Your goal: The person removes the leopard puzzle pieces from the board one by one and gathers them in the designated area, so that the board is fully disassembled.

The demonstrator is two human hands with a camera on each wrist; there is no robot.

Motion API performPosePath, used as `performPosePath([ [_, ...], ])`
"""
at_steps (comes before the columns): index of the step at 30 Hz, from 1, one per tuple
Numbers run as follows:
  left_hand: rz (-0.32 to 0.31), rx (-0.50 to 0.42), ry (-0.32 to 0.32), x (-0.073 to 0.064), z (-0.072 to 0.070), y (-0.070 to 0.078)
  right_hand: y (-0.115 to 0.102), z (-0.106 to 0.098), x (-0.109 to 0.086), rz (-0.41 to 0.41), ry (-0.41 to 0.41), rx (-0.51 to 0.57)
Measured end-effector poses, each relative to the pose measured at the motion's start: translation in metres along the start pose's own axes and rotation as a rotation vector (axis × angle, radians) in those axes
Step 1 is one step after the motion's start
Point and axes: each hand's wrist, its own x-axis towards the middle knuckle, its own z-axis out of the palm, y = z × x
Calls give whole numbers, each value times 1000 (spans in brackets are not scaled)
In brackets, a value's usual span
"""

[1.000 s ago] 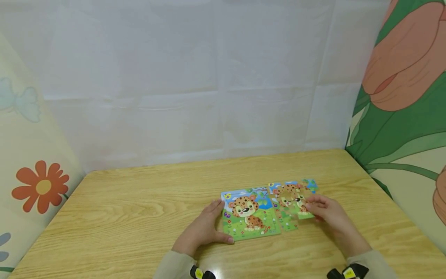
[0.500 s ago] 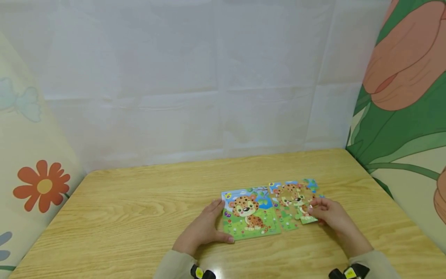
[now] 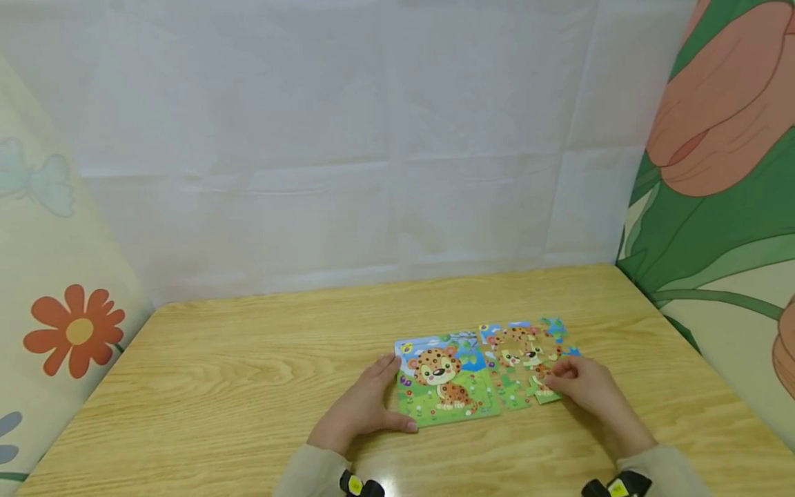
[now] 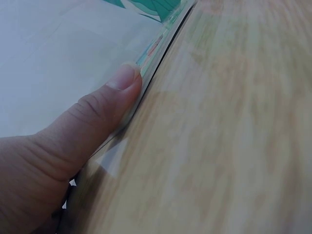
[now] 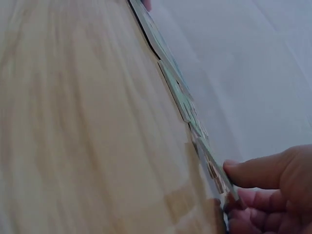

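My left hand [image 3: 365, 404] holds the near left corner of a square leopard picture board [image 3: 444, 379], fingers along its left side. In the left wrist view the thumb [image 4: 105, 102] presses the board's edge. To the right lie several jigsaw puzzle pieces [image 3: 512, 397], partly fitted into a matching leopard picture, with gaps between some. My right hand [image 3: 586, 386] pinches a puzzle piece [image 3: 546, 396] with green grass at the picture's near right. The right wrist view shows this piece [image 5: 217, 168] tilted between thumb and fingers. Fingers hide part of it.
A blue puzzle piece [image 3: 573, 352] lies just beyond the right hand. The wooden table [image 3: 248, 386] reaches back to a white cloth [image 3: 279, 152]. Flower-printed panels stand at the left and right.
The right hand has moved the pinched piece slightly toward the near side, away from the piece above, and its grip has shifted a little. The left hand and board stay put.
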Motion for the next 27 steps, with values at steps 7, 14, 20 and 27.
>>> performPosePath([
  [7,0,-9,-2,0,0,0,-7,-2,-5,-17,-11,-178],
  [14,-3,-22,-4,0,0,0,-8,-2,-3,-6,-20,-188],
  [20,-1,-22,-7,-1,-1,1,-9,-3,-4,-12,-6,-178],
  [27,6,-6,-3,0,1,-1,-20,-2,-6,-59,67,-113],
])
